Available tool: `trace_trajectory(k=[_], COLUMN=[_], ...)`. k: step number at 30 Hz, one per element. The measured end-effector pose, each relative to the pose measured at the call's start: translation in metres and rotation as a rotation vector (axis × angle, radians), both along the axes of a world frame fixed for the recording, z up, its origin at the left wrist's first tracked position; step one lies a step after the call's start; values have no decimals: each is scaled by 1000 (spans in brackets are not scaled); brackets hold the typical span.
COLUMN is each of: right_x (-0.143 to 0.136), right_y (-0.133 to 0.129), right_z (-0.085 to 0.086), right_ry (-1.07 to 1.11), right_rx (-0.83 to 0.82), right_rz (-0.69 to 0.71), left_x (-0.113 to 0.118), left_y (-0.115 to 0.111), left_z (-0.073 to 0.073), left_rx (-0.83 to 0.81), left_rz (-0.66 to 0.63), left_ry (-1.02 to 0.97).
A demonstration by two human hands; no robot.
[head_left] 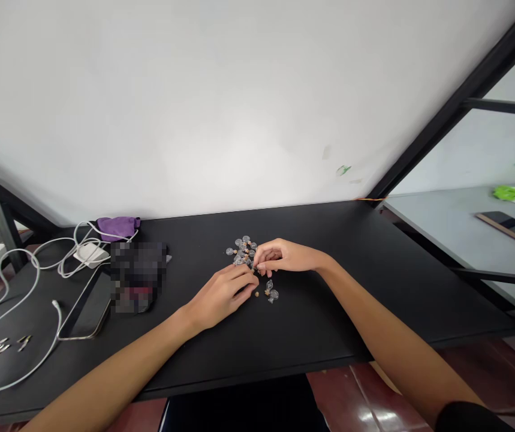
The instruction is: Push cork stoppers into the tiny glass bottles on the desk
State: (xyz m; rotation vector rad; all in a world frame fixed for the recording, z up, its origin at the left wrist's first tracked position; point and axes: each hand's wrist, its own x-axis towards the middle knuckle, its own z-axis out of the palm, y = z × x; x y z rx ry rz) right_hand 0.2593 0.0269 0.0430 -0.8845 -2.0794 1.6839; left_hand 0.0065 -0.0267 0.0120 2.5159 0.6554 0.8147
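A small heap of tiny clear glass bottles (241, 245) with tan, cork-like stoppers lies on the black table. My left hand (230, 291) rests at the heap's near side, thumb and fingers drawn together; whatever is between them is hidden. From the right, my right hand (279, 257) reaches over the heap's edge with curled fingers, its fingertips close to the left ones. What it pinches is too small to make out. Just nearer to me lie a couple of loose clear bottles (274, 294) and one small tan stopper (257, 294).
On the left are a phone (87, 306), white cables (36, 282), a white charger (90, 255), a purple pouch (117, 227) and a pixelated dark item (138, 276). Several small slim pieces (0, 347) lie near the front left. A white wall (239, 120) rises behind the black table (329, 318).
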Motion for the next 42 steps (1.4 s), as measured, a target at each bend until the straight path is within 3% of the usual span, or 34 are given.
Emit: trace_trajectory(k=[12, 42], right_x=[2, -5], right_y=[-1, -8], right_z=[-1, 1], right_ry=[-88, -201], right_rx=[59, 172], right_rz=[133, 62], left_x=[0, 3], left_y=[-1, 0], left_z=[4, 9], left_rx=[-33, -3], left_rz=[-12, -63], left_ry=[39, 177])
